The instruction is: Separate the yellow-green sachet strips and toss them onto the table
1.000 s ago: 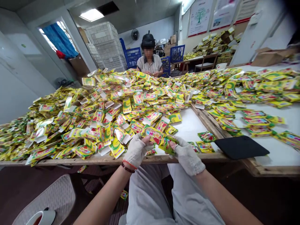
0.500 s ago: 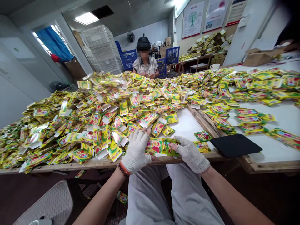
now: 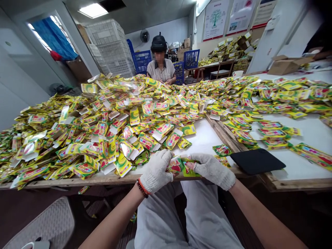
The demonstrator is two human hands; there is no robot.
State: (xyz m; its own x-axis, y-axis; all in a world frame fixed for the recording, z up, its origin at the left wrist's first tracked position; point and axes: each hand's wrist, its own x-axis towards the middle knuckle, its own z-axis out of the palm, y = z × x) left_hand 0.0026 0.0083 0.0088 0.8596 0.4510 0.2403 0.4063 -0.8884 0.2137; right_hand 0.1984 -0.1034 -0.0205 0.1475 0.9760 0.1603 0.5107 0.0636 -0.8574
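A seated worker in white knit gloves handles small packets at the near edge of a wood-rimmed table. The left hand has its fingers curled round a yellow packet with a red print, thumb pressed on its face. The right hand pinches a small bunch of green sachets between thumb and fingertips, the bunch's end touching the packet. Both are held just above the table's edge, over the worker's lap, with the 2 hands nearly meeting.

Beyond them a heap of flat yellow packets covers most of the table, thickest to the left and the far side. Only a patch of white top in front of the hands is bare. A few loose sachets lie just right of the hands, near a black pad on the adjoining table, which carries its own spread of packets. Across the heap sits a co-worker in a striped top, hands low behind the pile, with white crates stacked behind.

No finished stack or filled box shows near the worker, so the number already done cannot be told. Judging by the size of the heap, with just 1 packet in hand, the bulk of the work appears to lie ahead.
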